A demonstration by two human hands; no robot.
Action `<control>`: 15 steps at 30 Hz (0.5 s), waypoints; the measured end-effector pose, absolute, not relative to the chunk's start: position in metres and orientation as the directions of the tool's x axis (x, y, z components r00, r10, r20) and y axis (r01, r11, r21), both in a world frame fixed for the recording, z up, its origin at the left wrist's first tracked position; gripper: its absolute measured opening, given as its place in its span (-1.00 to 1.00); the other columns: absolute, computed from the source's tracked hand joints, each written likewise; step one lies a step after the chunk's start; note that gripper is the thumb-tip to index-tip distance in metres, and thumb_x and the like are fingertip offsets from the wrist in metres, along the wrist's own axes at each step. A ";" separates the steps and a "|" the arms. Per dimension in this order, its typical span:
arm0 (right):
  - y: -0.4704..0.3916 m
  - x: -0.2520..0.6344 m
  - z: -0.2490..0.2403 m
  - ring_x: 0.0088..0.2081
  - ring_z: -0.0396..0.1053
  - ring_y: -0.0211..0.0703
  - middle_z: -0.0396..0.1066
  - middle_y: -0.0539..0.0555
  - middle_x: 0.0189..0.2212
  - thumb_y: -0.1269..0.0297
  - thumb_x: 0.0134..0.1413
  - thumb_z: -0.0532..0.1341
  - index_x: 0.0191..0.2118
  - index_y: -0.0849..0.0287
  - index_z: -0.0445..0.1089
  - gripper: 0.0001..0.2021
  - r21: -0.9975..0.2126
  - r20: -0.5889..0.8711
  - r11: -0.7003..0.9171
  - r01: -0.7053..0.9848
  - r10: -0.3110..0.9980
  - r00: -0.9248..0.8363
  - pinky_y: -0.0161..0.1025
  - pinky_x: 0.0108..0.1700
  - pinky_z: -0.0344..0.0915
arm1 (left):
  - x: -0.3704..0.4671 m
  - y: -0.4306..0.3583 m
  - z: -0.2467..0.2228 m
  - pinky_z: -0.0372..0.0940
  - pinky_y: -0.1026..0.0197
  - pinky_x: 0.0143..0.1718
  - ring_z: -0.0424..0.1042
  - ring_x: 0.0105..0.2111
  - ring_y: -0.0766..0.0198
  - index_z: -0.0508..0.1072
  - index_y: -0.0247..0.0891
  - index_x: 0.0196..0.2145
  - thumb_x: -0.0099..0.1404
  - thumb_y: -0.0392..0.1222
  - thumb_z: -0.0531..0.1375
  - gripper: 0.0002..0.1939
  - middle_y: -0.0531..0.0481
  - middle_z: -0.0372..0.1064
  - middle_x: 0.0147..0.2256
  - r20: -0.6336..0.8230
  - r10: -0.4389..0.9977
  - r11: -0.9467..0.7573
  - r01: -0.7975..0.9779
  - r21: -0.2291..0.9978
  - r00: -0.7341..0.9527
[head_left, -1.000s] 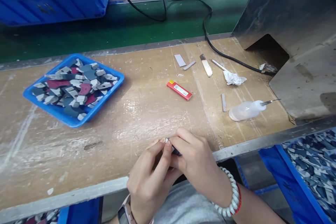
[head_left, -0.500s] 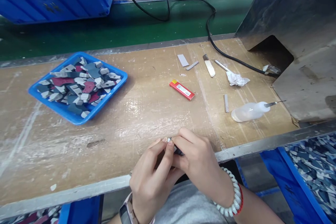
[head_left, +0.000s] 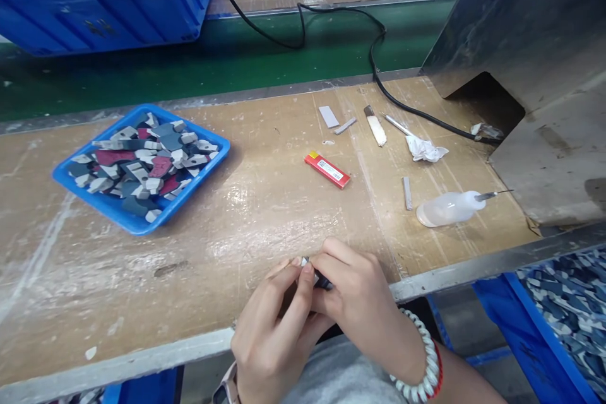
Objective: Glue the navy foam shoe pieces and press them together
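Both my hands meet at the near edge of the wooden bench. My left hand and my right hand pinch one small dark piece with a pale end between their fingertips. Most of the piece is hidden by my fingers. A white bead bracelet with a red band sits on my right wrist, and a watch shows on my left wrist. A shallow blue tray with several grey, dark and red shaped pieces lies to the left on the bench.
A red box, a clear squeeze bottle with a needle tip, metal strips, a blade and crumpled tissue lie on the right. A black cable runs to a grey metal housing. Blue bins stand behind and below.
My hands stay together on the small piece with only slight finger movement. The view has tipped a little, so the bench sits lower in the picture.
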State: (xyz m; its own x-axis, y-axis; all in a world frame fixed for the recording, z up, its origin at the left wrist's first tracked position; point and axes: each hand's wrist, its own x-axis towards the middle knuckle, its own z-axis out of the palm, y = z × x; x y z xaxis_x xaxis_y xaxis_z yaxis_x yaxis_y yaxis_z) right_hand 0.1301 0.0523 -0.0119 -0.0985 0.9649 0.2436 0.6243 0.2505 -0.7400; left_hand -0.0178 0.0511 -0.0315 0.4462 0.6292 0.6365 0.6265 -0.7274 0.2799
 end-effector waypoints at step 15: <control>0.053 0.135 -0.012 -0.50 0.11 -0.36 0.14 -0.10 -0.47 0.17 0.34 0.08 -0.46 0.16 0.21 -0.68 -0.763 0.198 0.226 0.606 0.973 -0.114 -0.28 -0.43 0.02 | -0.015 0.055 -0.029 0.41 0.16 -0.03 0.47 -0.09 0.12 0.49 -0.57 -0.12 0.21 -0.47 0.31 -0.74 -0.28 0.44 -0.17 0.656 0.610 -0.742 0.612 0.274 0.445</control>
State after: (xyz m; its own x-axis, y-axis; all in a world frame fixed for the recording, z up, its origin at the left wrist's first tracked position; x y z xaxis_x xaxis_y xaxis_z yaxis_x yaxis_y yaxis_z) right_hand 0.1347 0.0527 -0.0121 -0.1142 0.9735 0.1983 0.6056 0.2264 -0.7629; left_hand -0.0147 0.0546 -0.0291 0.4451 0.6099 0.6557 0.6123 -0.7416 0.2741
